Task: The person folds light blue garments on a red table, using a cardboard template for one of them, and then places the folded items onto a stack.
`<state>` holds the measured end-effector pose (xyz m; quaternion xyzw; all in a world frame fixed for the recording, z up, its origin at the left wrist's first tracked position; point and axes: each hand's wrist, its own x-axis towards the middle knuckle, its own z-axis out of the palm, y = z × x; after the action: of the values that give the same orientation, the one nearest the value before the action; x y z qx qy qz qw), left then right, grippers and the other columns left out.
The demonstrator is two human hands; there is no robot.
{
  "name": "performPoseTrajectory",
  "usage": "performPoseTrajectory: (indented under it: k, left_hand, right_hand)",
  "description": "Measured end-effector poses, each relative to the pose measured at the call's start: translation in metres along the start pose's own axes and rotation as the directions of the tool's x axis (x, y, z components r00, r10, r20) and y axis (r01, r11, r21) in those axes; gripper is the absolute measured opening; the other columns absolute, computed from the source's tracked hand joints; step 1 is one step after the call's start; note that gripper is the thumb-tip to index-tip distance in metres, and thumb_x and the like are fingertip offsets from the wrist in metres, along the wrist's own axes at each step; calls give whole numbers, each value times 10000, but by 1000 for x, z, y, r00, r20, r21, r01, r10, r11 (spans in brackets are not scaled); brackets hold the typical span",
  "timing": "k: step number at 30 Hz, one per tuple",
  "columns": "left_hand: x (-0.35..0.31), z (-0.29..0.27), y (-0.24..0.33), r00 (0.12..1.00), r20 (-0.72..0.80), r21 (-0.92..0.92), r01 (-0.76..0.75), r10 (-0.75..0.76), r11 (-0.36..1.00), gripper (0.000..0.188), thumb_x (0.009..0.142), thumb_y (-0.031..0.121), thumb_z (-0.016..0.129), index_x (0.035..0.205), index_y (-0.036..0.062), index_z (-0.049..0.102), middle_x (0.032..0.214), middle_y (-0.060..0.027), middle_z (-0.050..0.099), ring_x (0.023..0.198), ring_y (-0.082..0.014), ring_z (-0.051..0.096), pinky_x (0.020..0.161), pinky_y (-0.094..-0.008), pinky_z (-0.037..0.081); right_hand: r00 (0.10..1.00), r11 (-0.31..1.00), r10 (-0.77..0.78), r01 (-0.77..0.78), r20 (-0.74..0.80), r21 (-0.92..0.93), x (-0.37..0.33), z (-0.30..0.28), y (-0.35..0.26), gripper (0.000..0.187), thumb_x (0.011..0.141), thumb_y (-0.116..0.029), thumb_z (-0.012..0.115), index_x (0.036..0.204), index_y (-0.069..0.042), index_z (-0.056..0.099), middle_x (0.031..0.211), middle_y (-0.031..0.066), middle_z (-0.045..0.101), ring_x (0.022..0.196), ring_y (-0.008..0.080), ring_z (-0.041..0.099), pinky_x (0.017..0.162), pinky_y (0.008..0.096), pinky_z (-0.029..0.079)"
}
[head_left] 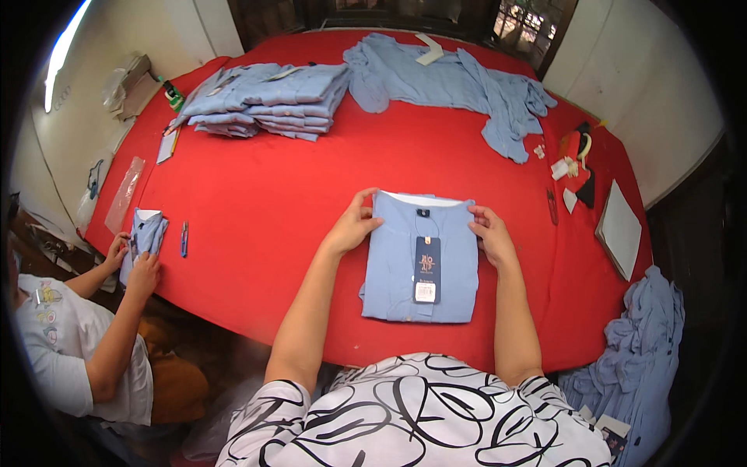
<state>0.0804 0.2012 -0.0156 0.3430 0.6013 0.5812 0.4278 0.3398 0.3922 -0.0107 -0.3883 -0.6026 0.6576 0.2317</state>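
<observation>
In front of me a folded light blue shirt (391, 265) lies flat on the red-covered table, its neckline away from me. A dark blue hang tag (427, 265) with a white sticker rests on its front, strung from near the collar. White board or paper shows inside the neckline. My left hand (354, 224) pinches the shirt's far left corner between thumb and fingers. At the far right corner, my right hand (492, 235) grips the edge the same way, thumb and fingers closed on the cloth.
A stack of folded blue shirts (288, 105) stands at the back left, beside an unfolded shirt (436, 74). Small snips (184, 239) lie left. A co-worker (85, 342) handles another folded shirt (144, 233). White boards (620, 229) lie right, above heaped blue garments (642, 358).
</observation>
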Motion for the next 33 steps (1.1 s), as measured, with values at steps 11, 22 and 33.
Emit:
performPoseTrajectory:
  k: [11,22,33]
  left_hand:
    - [39,-9,12,985,169,413,-49,-23,910,718,806,-15,687,1471,84,436,1513,-139,402,1355,-291,433,1118,-358,379]
    - [10,-169,51,988,-150,824,137,-22,550,683,740,-29,702,1387,121,542,1414,-163,521,1324,-318,484,1106,-372,416]
    - [94,-397,29,801,-392,906,250,452,342,675,725,-146,464,1330,122,596,1406,-195,523,1294,-367,507,1095,-407,408]
  right_hand:
    - [983,971,46,-86,180,223,-1,-20,1,572,899,65,560,1452,-3,431,1278,121,557,1041,191,609,886,340,527]
    - [908,999,-6,23,419,-36,58,161,-14,689,865,84,561,1510,-64,368,1238,138,594,957,174,644,826,317,552]
    - [692,605,-638,722,339,-336,233,281,-53,409,840,49,504,1212,-35,651,1268,205,578,1086,364,598,927,417,502]
